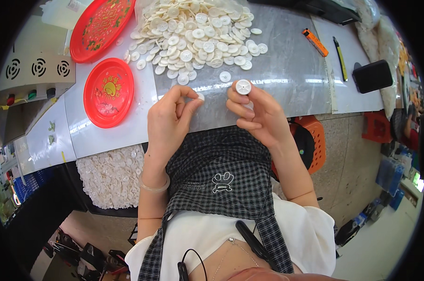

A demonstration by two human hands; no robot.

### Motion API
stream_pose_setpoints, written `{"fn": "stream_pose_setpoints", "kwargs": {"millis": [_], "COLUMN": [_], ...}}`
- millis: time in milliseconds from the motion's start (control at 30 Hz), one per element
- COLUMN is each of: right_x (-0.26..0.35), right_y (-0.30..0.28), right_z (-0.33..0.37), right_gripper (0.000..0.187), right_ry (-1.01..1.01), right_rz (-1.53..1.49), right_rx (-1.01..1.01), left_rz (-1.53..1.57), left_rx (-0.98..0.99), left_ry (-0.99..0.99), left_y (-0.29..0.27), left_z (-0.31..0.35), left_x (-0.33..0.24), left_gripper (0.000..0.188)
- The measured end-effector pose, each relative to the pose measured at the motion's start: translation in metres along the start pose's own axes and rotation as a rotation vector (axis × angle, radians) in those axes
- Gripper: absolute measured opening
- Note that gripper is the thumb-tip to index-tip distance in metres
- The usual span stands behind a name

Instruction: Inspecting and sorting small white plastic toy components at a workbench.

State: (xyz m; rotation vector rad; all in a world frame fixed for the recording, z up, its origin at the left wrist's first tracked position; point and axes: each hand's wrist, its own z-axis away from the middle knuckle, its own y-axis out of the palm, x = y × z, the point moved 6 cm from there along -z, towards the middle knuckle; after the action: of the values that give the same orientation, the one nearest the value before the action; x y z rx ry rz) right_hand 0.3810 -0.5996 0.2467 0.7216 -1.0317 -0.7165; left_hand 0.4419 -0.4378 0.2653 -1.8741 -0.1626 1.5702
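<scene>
Upright between the fingertips of my right hand (267, 114) is a white plastic gear wheel (243, 87), its toothed rim and spoked face showing. Something pale also shows between the lower fingers of that hand, too hidden to name. My left hand (169, 114) pinches a small white plastic piece (200, 96) with thumb and forefinger; its full shape is covered. The two hands are apart, above the table's near edge. Just beyond them a single white gear (225, 76) lies on the grey table top (282, 61), in front of a big heap of white gears (198, 35).
Two red oval trays (110, 93) lie to the left, beside a metal machine (36, 70) with knobs. A bin of small white parts (111, 178) stands below the table's left edge. An orange box (315, 42), a yellow cutter (340, 58) and a black phone (372, 76) lie right.
</scene>
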Motion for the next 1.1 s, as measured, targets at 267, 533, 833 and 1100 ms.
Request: {"fn": "stream_pose_setpoints", "kwargs": {"millis": [267,533,833,1100], "right_x": [-0.009,-0.009,-0.004,-0.002], "right_y": [0.006,0.009,0.009,0.014], "right_z": [-0.002,-0.002,0.000,0.003], "right_gripper": [0.021,0.022,0.025,0.026], "right_ry": [0.085,0.051,-0.070,-0.182], "right_rz": [-0.127,-0.053,0.111,0.221], "right_rx": [0.082,0.067,0.061,0.109], "left_rz": [1.534,1.962,2.043,1.832], "left_rx": [0.420,0.519,0.547,0.493], "left_ry": [-0.343,-0.512,-0.549,-0.464], "left_y": [0.028,0.043,0.049,0.046], "left_z": [0.018,0.023,0.024,0.026], "left_x": [-0.006,-0.011,-0.011,-0.010], "left_gripper": [0.018,0.022,0.018,0.018]}}
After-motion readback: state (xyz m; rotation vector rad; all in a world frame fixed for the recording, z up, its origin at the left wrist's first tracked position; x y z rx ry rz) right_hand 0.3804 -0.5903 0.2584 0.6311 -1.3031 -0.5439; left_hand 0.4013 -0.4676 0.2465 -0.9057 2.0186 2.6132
